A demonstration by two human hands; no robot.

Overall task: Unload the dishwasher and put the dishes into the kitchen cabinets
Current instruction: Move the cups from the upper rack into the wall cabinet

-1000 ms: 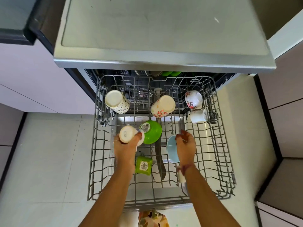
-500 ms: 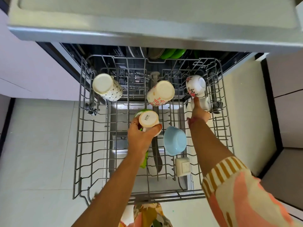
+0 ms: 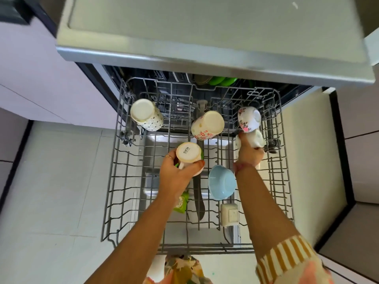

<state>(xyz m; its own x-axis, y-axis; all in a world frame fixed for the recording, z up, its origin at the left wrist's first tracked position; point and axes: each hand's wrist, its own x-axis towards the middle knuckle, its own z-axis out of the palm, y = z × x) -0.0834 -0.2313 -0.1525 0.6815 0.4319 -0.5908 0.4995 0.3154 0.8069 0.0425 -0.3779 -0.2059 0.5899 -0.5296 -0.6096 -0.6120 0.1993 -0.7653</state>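
Note:
The grey wire dishwasher rack (image 3: 114, 181) is pulled out below me. My left hand (image 3: 176, 175) grips an upside-down white mug (image 3: 188, 153) above the rack's middle. My right hand (image 3: 249, 153) reaches to the rack's right side and grips a plain white cup (image 3: 256, 138). Just behind it lies a floral cup (image 3: 249, 118). A dotted mug (image 3: 146, 114) and a red-flowered mug (image 3: 207, 125) stand bottom-up at the back. A light blue bowl (image 3: 221, 182) leans in the middle.
A grey countertop (image 3: 205, 27) overhangs the dishwasher. A small green container (image 3: 181, 203), a dark knife (image 3: 199, 193) and a white square box (image 3: 229, 214) lie in the rack. Green plates (image 3: 223, 80) show in the lower rack behind. Tiled floor lies either side.
My right hand left the blue bowl, reached to the rack's right rear and closed round the plain white cup. My left hand carried the white mug slightly right, over the green bowl.

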